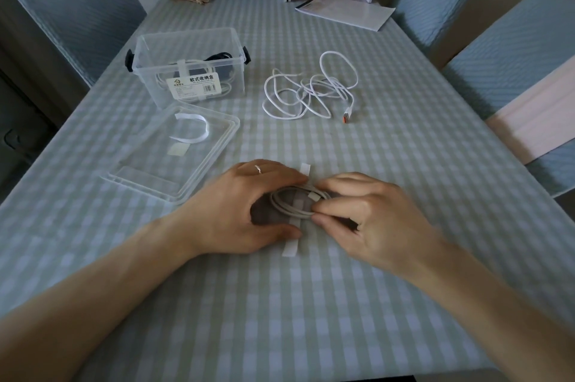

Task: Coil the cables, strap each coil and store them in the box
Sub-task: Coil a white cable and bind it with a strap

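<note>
both hands curl around a coiled white cable [291, 204] on the checked table [404, 164], the left hand [239, 210] cupping its left side and the right hand [367, 213] pinching its right side over a white strap [294, 241] lying beneath. behind, a loose white cable [311, 92] lies tangled beside the clear box [189, 67], which holds strapped coils. its lid [174, 157] lies in front of the box with another strap [194, 129] on it.

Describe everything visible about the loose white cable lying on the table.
The loose white cable is thin and round, looks rubbery, and lies uncoiled in a tangle of overlapping loops on the checked tablecloth, to the right of the clear box. One end shows a flat plug with an orange tip pointing toward the person. No strap is on it, and neither hand touches it.
</note>
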{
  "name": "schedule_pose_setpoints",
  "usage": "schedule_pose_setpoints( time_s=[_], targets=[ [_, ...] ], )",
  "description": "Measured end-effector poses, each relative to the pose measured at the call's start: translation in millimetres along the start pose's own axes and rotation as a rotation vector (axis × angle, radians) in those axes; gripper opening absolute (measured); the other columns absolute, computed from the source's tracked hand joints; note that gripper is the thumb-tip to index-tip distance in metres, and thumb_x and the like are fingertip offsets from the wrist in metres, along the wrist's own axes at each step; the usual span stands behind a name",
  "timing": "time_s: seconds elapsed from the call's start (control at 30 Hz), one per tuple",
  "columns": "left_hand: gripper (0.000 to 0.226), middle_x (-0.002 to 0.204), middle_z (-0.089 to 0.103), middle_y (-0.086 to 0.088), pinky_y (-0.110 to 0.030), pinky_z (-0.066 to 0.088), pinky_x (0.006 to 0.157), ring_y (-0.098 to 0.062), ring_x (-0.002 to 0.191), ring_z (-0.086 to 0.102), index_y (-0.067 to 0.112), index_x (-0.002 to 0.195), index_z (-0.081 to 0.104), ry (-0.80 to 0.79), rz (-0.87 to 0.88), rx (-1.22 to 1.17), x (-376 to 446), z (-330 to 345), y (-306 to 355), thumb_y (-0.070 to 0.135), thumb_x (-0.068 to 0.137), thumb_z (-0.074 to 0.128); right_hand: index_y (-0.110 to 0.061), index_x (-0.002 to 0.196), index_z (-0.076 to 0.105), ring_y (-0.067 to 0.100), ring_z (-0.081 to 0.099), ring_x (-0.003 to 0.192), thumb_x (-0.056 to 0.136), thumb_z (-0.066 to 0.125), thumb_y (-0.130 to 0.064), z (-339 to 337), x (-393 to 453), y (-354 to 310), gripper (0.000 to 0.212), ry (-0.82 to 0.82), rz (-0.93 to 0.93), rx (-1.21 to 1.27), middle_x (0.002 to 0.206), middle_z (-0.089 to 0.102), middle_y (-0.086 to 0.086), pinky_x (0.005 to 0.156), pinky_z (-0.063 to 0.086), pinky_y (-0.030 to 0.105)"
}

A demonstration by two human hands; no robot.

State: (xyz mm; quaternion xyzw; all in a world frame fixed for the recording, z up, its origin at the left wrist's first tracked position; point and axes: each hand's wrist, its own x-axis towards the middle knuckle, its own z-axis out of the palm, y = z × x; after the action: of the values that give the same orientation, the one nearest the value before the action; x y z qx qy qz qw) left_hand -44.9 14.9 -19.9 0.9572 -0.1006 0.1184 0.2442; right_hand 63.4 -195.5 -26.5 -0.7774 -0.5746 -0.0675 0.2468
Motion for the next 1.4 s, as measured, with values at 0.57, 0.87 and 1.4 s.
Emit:
schedule_pose_setpoints(
  time_s=[0.57, 0.87, 1.4],
  targets=[
    [0.077, 0.137, 0.057, 0.01, -0.03, 0.032, 0.113, -0.008, 0.133, 0.042, 0.024, 0.141, 0.05, 0.003, -0.082, 0.104, 4, 10, 6, 0.068, 0.078, 0.052, -0.023, 0.084, 0.074, 0.012, 0.06, 0.09, 0.093, 0.047, -0.041, -10, 10, 10, 0.034, -0.119, -0.019, -0.018, 0.089, 0.065, -0.012, 0.068, 0.052, 0.035],
    [0.031, 0.119, 0.069, 0.005, -0.029, 0.052, 0.093, -0.006, 0.11, 0.064, 0.023, 0.106, 0.076, 0.181, 0.012, -0.014, 2, 9, 1, 0.044, 0.085, 0.067, -0.022, 0.077, 0.071, 0.01, 0.059, 0.086, 0.091, 0.053, -0.036, -16, 19, 21, 0.027, -0.165, -0.083, -0.001, 0.085, 0.062, -0.013, 0.065, 0.053, 0.037],
    [0.021, 0.117, 0.07, 0.013, -0.035, 0.056, 0.083, -0.005, 0.108, 0.065, 0.03, 0.102, 0.078, 0.197, -0.006, -0.036, 4, 15, -4, 0.039, 0.087, 0.065, -0.012, 0.099, 0.077, 0.022, 0.064, 0.1, 0.086, 0.077, -0.03, -2, 6, 9, 0.022, 0.081, -0.315, 0.049, 0.106, 0.069, 0.003, 0.083, 0.051, 0.037]
  ],
)
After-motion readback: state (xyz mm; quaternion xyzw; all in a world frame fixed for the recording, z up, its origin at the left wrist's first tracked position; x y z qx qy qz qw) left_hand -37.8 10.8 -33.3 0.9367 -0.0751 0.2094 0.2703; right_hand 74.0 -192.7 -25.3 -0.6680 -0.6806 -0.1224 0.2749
